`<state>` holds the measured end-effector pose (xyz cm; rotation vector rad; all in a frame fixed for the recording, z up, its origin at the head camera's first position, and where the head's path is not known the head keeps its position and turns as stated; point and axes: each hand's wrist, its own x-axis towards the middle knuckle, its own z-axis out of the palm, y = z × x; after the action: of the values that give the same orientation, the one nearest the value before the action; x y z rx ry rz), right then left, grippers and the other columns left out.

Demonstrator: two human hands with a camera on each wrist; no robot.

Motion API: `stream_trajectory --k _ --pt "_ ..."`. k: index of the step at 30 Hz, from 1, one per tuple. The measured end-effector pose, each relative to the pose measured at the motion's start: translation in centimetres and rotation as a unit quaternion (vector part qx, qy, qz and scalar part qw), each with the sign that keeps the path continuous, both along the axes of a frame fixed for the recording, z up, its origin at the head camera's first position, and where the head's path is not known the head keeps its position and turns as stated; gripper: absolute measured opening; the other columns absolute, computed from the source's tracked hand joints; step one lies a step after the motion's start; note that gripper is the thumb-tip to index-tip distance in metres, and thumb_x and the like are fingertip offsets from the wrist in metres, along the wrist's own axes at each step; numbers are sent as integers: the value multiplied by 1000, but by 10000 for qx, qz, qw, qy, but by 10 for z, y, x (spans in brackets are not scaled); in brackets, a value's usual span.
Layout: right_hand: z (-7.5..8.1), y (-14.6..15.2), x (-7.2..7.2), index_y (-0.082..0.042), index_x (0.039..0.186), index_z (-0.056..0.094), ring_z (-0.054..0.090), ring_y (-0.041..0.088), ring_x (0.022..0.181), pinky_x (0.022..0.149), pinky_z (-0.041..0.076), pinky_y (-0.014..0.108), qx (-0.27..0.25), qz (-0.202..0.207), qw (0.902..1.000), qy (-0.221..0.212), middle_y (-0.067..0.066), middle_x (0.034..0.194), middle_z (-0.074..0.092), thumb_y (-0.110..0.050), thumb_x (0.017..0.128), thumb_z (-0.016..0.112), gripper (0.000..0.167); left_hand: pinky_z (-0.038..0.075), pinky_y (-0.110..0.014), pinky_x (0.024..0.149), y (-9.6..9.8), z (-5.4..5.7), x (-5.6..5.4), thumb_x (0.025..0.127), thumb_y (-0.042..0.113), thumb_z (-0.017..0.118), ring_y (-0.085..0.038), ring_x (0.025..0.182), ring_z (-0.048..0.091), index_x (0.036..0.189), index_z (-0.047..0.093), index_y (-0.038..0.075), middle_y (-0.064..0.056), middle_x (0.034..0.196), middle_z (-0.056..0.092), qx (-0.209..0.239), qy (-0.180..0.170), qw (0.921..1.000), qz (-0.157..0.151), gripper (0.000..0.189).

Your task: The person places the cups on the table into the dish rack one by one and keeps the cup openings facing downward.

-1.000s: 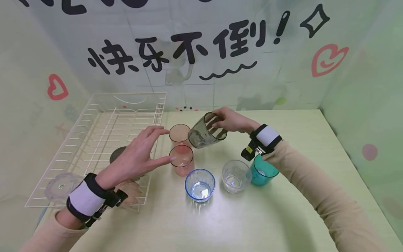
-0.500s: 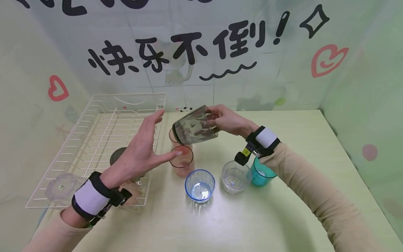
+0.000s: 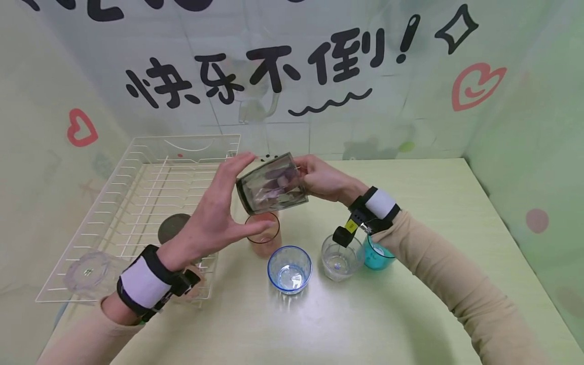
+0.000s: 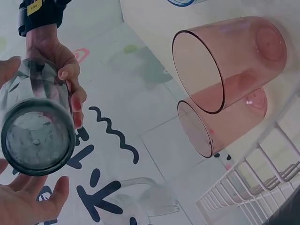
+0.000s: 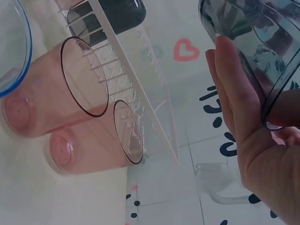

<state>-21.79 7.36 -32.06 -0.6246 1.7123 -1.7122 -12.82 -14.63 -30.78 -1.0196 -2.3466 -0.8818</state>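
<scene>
A grey tinted drinking glass (image 3: pixel 269 185) lies tilted in the air, its base to the left and its mouth to the right. My right hand (image 3: pixel 321 177) holds it at the mouth end, with a finger or thumb inside the rim in the right wrist view. Spread around the base end is my left hand (image 3: pixel 210 215), fingers beyond it and thumb below; in the left wrist view a gap shows between its fingers and the thick base. Beneath stands a pink glass (image 3: pixel 265 246) on the table, and a second pink glass (image 4: pixel 229 124) stands right by it, hidden in the head view.
A white wire dish rack (image 3: pixel 187 136) stands at left, holding an upturned dark glass (image 3: pixel 171 226), a clear glass (image 3: pixel 88 276) and something pinkish partly covered by my left wrist. Nearer on the table are a blue-rimmed glass (image 3: pixel 290 279), a clear glass (image 3: pixel 338 266) and a teal glass (image 3: pixel 377 258).
My right hand has brought the grey glass leftward and tipped it further onto its side. My left hand has moved up and right, from beside the pink glasses to the grey glass's base.
</scene>
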Motion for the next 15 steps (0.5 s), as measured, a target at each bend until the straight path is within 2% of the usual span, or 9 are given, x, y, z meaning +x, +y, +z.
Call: stream_trajectory --k 5,15 --pt "-2 -2 2 14 122 45 65 12 86 80 54 29 -192 131 9997 -30 -2 92 67 14 90 44 33 36 -48 107 3 0 0 59 21 90 -30 132 36 140 31 -4 -21 141 38 28 59 10000 -60 103" --pt "-1 -6 8 14 126 40 66 12 84 79 55 30 -426 366 9981 -240 -1 93 66 13 90 44 36 41 -48 102 7 -1 0 61 15 88 -31 126 44 135 40 -2 -22 138 40 187 126 9995 -200 90"
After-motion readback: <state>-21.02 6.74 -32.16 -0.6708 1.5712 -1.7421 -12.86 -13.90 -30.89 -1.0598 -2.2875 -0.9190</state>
